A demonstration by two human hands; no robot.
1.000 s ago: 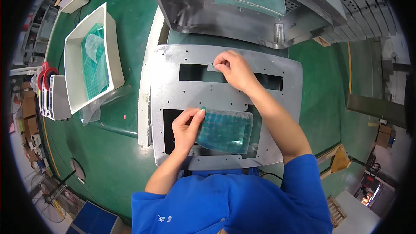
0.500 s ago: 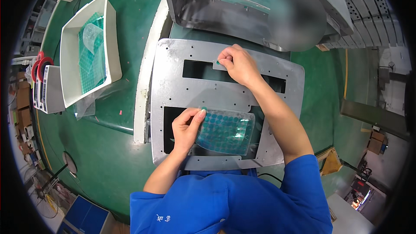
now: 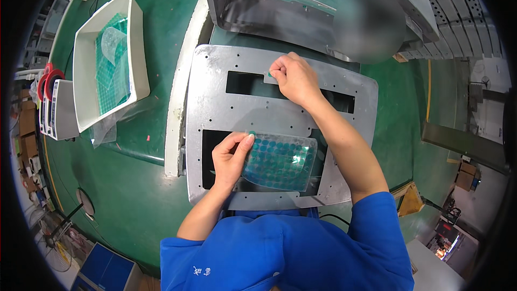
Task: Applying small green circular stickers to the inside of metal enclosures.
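Note:
A grey metal panel [image 3: 210, 97] with rectangular cutouts and small holes lies before me. My left hand [image 3: 231, 156] pinches the upper left corner of a clear sheet of round green stickers [image 3: 277, 161], which hangs over the panel's near cutout. Beside the far cutout, my right hand [image 3: 295, 80] is closed, thumb and forefinger pressing a small green round sticker [image 3: 270, 74] at the panel's surface. Part of that sticker is hidden by the fingertips.
A white bin [image 3: 141, 59] holding green sticker sheets stands at the left, next to a white device with red rings [image 3: 62, 105]. Beyond the panel rises a larger grey metal housing [image 3: 242, 16]. A brown beam [image 3: 463, 148] lies at the right.
Both hands keep nearly the same places and grips. The right fingers have shifted very slightly at the green sticker, and the whole view has moved a little.

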